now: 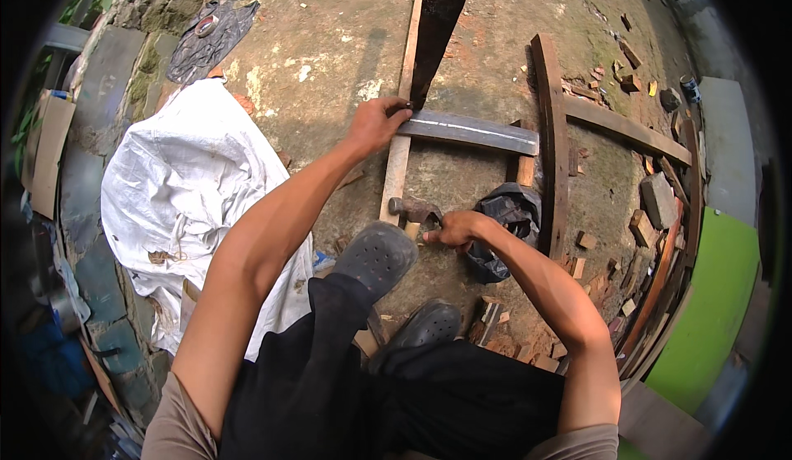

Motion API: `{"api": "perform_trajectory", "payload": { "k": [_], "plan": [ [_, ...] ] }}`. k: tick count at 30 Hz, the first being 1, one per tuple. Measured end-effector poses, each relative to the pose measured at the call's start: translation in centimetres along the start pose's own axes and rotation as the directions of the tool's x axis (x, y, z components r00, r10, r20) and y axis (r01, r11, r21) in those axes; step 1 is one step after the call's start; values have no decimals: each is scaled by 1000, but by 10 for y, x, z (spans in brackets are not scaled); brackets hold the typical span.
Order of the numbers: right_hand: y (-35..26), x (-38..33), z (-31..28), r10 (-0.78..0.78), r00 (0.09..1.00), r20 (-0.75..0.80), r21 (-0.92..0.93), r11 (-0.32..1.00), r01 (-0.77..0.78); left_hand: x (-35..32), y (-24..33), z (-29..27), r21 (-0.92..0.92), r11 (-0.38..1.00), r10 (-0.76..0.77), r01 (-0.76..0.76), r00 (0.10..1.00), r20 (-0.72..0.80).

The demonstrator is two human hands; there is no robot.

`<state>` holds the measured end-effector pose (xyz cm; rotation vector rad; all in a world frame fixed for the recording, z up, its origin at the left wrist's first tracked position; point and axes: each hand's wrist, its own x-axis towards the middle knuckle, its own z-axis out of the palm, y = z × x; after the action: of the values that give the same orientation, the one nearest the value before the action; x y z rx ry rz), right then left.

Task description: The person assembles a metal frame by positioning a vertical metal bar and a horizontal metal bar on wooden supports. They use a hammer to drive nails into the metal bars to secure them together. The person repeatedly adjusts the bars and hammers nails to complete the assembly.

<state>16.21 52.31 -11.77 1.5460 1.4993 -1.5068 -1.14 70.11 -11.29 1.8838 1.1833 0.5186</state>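
Observation:
My left hand [379,127] is at the left end of a grey wooden batten [474,132] with a white streak along it. Its fingertips are pinched together beside a dark upright-looking beam [441,18]; whatever lies between them is too small to make out. A long pale wooden strip [394,181] runs beneath the batten's left end. Lower down, my right hand [459,229] is closed round a hammer [419,210], its metal head pointing left above my grey clog [377,255]. Most of the handle is hidden by the hand.
A black plastic bag [493,268] sits beside my right hand. Right of it lie a dark beam [551,130] and a crosspiece [631,127]. A white sack [190,188] spreads at left. Wood offcuts and a grey block [658,200] litter the right, near a green panel [709,303].

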Motion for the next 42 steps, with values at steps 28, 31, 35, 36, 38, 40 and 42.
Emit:
{"api": "perform_trajectory", "payload": {
  "k": [28, 31, 35, 36, 38, 40, 42],
  "plan": [
    [-18, 30, 74, 171, 891, -420, 764, 596, 246, -2, -5, 3, 54, 997, 56, -56, 998, 2],
    [-32, -9, 47, 202, 932, -300, 851, 498, 166, -3, -10, 1, 71, 996, 51, -51, 999, 5],
    [-21, -6, 34, 133, 812, -569, 537, 807, 244, 0, -13, 2, 71, 996, 62, -62, 998, 6],
    [-19, -5, 30, 119, 812, -571, 515, 822, 243, 1, -14, 2, 66, 996, 67, -67, 998, 5],
    [-18, -3, 22, 158, 808, -567, 508, 840, 193, 2, -10, 4, 70, 996, 59, -60, 998, 16],
    [-21, 0, 20, 201, 796, -571, 512, 845, 155, 1, -9, 5, 67, 995, 66, -67, 998, 14],
    [-22, 3, 20, 219, 799, -561, 540, 828, 153, 1, -11, 5, 56, 994, 90, -90, 996, 2]
  ]
}}
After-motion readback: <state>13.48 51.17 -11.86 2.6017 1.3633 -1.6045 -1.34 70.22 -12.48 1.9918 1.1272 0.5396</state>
